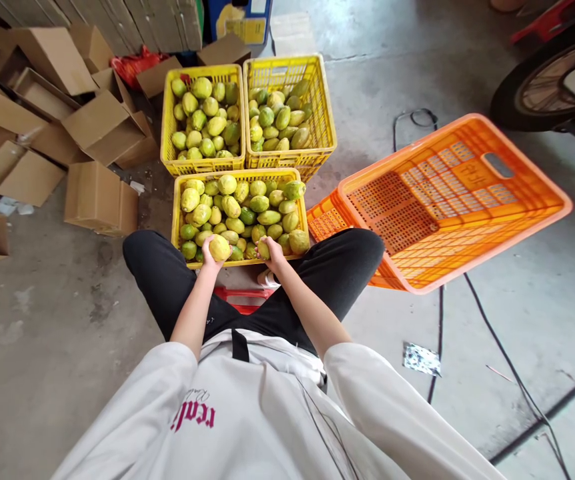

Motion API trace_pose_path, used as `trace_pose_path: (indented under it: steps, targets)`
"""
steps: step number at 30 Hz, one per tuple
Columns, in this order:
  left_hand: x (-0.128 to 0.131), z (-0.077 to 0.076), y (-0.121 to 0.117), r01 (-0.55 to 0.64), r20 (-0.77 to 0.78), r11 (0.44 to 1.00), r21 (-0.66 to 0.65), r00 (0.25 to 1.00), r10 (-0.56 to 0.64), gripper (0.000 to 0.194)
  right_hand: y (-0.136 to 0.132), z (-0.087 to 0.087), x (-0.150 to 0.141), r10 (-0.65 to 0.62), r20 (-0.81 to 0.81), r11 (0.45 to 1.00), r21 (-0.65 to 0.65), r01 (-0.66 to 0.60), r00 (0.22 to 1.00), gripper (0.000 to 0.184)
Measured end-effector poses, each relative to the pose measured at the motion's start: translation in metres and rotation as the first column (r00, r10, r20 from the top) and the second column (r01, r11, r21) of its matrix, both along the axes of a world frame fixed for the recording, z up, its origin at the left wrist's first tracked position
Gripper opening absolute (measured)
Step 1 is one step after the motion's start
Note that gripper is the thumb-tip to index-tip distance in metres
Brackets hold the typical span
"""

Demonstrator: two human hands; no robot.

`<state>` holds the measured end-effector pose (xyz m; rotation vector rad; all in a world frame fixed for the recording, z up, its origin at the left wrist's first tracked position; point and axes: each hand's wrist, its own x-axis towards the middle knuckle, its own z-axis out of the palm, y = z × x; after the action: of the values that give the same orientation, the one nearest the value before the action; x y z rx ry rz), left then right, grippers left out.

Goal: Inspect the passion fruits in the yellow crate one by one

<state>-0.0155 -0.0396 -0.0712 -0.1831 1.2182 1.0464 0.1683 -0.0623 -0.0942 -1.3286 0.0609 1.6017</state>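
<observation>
My left hand (pixel 209 257) is closed around a rounded yellow fruit (pixel 220 249) with a bumpy-looking skin. In my right hand (pixel 275 256) is a smaller yellow-green fruit (pixel 264 249), partly covered by the fingers. Both hands are over the near edge of a yellow plastic crate (pixel 240 176), which sits just beyond my knees. Oval fruits (pixel 248 217) in shades of green and yellow fill that crate; I cannot tell their exact kind.
Behind stand two more yellow crates (pixel 166 120) (pixel 328 110) holding similar fruit. To the right, an orange crate (pixel 517 207) lies tilted. Cardboard boxes (pixel 100 197) are heaped at left. Cables (pixel 500 360) cross the floor, and a wheel (pixel 522 93) stands at upper right.
</observation>
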Motion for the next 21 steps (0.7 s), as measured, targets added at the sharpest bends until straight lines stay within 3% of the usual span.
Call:
trace_pose_path:
  steps: [4, 14, 18, 21]
  targets:
    - [-0.0004, 0.0036, -0.0004, -0.028, 0.008, 1.000, -0.003, 1.000, 0.028, 0.024, 0.0008, -0.0040, 0.0008, -0.031, 0.023, 0.999, 0.016, 0.031, 0.999, 0.015]
    - [-0.0017, 0.0003, 0.0018, 0.050, -0.016, 0.997, -0.066, 0.999, -0.051, 0.027, 0.0024, -0.0049, 0.0068, -0.050, 0.087, 0.998, 0.031, 0.048, 0.995, 0.025]
    - [-0.0002, 0.0035, -0.0004, 0.100, 0.067, 0.995, -0.022, 0.993, -0.098, 0.031, 0.0046, -0.0008, 0.0079, -0.069, -0.060, 0.997, 0.017, 0.070, 0.996, 0.014]
    - [0.0019, 0.0058, -0.0025, 0.073, 0.130, 0.996, 0.043, 0.988, -0.078, 0.025, 0.0060, 0.0026, 0.0091, -0.095, -0.203, 0.995, 0.022, 0.101, 0.975, 0.016]
